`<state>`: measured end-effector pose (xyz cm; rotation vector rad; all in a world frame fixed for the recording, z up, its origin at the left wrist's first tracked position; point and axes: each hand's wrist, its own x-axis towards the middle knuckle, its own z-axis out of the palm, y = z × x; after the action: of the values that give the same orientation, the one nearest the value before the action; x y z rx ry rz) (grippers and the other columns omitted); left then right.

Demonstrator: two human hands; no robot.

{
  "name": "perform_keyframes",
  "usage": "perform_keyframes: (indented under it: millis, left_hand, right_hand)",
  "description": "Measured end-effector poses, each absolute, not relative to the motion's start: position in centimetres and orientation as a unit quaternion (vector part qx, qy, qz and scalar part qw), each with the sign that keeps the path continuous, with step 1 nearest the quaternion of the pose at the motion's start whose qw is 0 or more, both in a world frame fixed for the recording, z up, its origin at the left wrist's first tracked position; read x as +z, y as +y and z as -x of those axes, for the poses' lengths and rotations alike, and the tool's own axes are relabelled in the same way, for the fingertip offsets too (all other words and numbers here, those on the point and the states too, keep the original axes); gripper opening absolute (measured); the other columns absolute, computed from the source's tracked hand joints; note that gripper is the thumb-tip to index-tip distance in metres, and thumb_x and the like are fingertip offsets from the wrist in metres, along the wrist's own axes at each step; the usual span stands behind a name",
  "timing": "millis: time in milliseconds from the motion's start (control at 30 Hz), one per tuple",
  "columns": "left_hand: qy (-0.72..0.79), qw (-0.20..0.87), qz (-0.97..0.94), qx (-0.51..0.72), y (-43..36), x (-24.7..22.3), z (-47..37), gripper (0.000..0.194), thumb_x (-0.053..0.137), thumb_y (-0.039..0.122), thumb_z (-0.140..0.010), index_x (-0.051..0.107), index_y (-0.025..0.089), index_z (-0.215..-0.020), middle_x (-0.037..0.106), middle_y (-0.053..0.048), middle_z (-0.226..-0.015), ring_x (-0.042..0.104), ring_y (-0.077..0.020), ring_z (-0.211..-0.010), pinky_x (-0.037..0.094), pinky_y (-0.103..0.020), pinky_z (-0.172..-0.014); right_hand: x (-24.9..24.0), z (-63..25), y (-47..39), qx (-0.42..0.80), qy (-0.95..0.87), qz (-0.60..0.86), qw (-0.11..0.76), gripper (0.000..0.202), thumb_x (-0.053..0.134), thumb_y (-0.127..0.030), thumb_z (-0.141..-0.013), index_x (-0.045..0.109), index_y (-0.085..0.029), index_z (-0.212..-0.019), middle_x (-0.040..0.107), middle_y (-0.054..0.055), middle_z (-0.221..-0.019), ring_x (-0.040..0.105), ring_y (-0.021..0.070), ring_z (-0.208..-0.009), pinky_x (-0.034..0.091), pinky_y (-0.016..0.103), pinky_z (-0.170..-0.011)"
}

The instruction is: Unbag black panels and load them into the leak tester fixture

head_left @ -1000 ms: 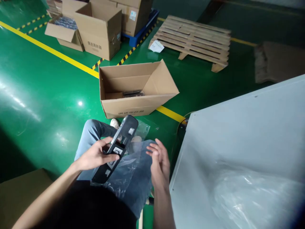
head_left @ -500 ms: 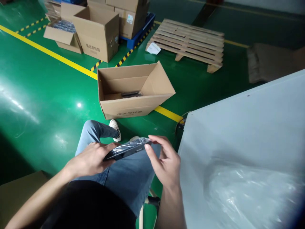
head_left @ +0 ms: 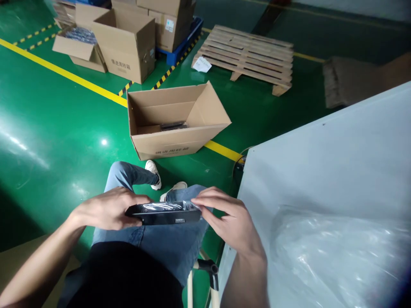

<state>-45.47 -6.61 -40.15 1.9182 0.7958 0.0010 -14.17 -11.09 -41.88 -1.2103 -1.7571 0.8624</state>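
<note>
A flat black device (head_left: 170,217) with clear plastic film over its top is held level above my lap, its narrow edge turned toward me. My left hand (head_left: 111,208) grips its left end, thumb on the near side and fingers on top. At the right end, my right hand (head_left: 226,214) pinches the film and the corner between thumb and fingertips. A small light port or label shows on the near edge. Beyond my feet, an open cardboard box (head_left: 167,143) holds a few dark items (head_left: 174,125) at its bottom.
To the right is a pale grey surface (head_left: 276,171) with clear plastic bags (head_left: 337,256) on it. More cartons (head_left: 123,51) and a wooden pallet (head_left: 245,55) stand on the green floor farther off. A tubular frame (head_left: 208,267) is below my right arm.
The black device has turned from a slant to nearly level and moved slightly left and down. My left hand moved left with it; my right forearm has swung out to the right.
</note>
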Motion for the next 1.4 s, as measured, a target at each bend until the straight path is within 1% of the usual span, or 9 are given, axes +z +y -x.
perform_keyframes:
  millis: [200, 367, 533, 767, 833, 967, 1067, 1233, 1400]
  left_hand:
    - [0.300, 0.547, -0.781, -0.010, -5.8, -39.7, 45.6, 0.015, 0.068, 0.033, -0.090, 0.069, 0.020, -0.099, 0.064, 0.000, -0.077, 0.054, -0.0153, -0.064, 0.035, -0.027, -0.058]
    - [0.282, 0.586, -0.760, -0.015, -5.6, -40.1, 45.9, 0.017, 0.070, 0.035, -0.092, 0.064, 0.019, -0.095, 0.058, 0.001, -0.078, 0.049, -0.0136, -0.066, 0.034, -0.026, -0.057]
    - [0.253, 0.612, -0.749, -0.023, -5.6, -40.3, 46.1, 0.018, 0.070, 0.034, -0.093, 0.062, 0.019, -0.094, 0.056, 0.002, -0.077, 0.049, -0.0131, -0.066, 0.034, -0.026, -0.058]
    - [0.254, 0.599, -0.757, -0.048, -5.1, -38.6, 46.3, 0.023, 0.070, 0.032, -0.093, 0.071, 0.017, -0.111, 0.070, -0.004, -0.088, 0.057, -0.0163, -0.072, 0.040, -0.026, -0.062]
    - [0.251, 0.599, -0.759, -0.048, -4.8, -38.5, 46.3, 0.022, 0.071, 0.030, -0.092, 0.072, 0.017, -0.109, 0.070, -0.003, -0.085, 0.057, -0.0161, -0.071, 0.040, -0.025, -0.060]
    - [0.252, 0.604, -0.753, -0.060, -4.4, -39.1, 46.5, 0.023, 0.073, 0.030, -0.090, 0.072, 0.016, -0.108, 0.069, -0.003, -0.084, 0.058, -0.0159, -0.072, 0.041, -0.023, -0.060]
    - [0.242, 0.617, -0.746, -0.071, -4.4, -39.8, 46.6, 0.028, 0.075, 0.031, -0.088, 0.072, 0.016, -0.112, 0.073, -0.005, -0.092, 0.062, -0.0172, -0.077, 0.044, -0.023, -0.064]
    - [0.230, 0.614, -0.752, -0.071, -4.5, -40.4, 46.3, 0.027, 0.075, 0.032, -0.088, 0.071, 0.016, -0.109, 0.073, -0.004, -0.090, 0.061, -0.0162, -0.075, 0.043, -0.023, -0.063]
    - [0.250, 0.593, -0.763, -0.069, -4.9, -40.4, 46.3, 0.024, 0.076, 0.030, -0.086, 0.073, 0.018, -0.106, 0.073, -0.002, -0.086, 0.062, -0.0159, -0.072, 0.043, -0.023, -0.062]
  right_hand:
    - [-42.3, 13.0, -12.0, 0.395, -0.691, 0.450, 0.405, 0.028, 0.072, -0.025, -0.091, 0.080, -0.028, -0.118, 0.080, 0.008, -0.107, 0.076, 0.0264, -0.099, 0.065, 0.045, -0.090]
    - [-42.6, 12.9, -12.2, 0.419, -0.684, 0.455, 0.386, 0.035, 0.078, -0.025, -0.087, 0.078, -0.029, -0.123, 0.080, 0.006, -0.114, 0.075, 0.0257, -0.105, 0.064, 0.044, -0.095]
    - [-42.3, 14.1, -11.8, 0.412, -0.655, 0.488, 0.404, 0.015, 0.069, -0.028, -0.094, 0.083, -0.027, -0.100, 0.080, 0.006, -0.095, 0.075, 0.0223, -0.086, 0.064, 0.038, -0.083]
    - [-44.7, 15.0, -12.0, 0.572, -0.483, 0.523, 0.408, 0.029, 0.080, -0.052, -0.085, 0.082, -0.023, -0.086, 0.075, 0.006, -0.081, 0.069, 0.0207, -0.070, 0.057, 0.030, -0.060]
    - [-45.3, 14.9, -12.3, 0.571, -0.484, 0.520, 0.411, 0.028, 0.079, -0.051, -0.087, 0.082, -0.024, -0.090, 0.075, 0.006, -0.086, 0.071, 0.0212, -0.078, 0.059, 0.030, -0.068]
    - [-45.0, 13.9, -12.8, 0.517, -0.563, 0.485, 0.425, 0.030, 0.081, -0.039, -0.089, 0.079, -0.031, -0.118, 0.073, 0.008, -0.123, 0.068, 0.0250, -0.120, 0.058, 0.035, -0.103]
    - [-44.0, 13.2, -12.6, 0.496, -0.610, 0.454, 0.419, 0.040, 0.079, -0.032, -0.091, 0.074, -0.033, -0.131, 0.069, 0.009, -0.135, 0.063, 0.0256, -0.131, 0.055, 0.037, -0.110]
    - [-42.9, 13.8, -11.2, 0.500, -0.664, 0.382, 0.403, 0.016, 0.071, -0.025, -0.097, 0.080, -0.030, -0.110, 0.077, 0.006, -0.105, 0.072, 0.0213, -0.101, 0.059, 0.037, -0.094]
    - [-43.1, 15.3, -11.1, 0.476, -0.636, 0.394, 0.462, 0.007, 0.073, -0.024, -0.095, 0.079, -0.026, -0.092, 0.075, 0.004, -0.090, 0.070, 0.0201, -0.086, 0.058, 0.038, -0.086]
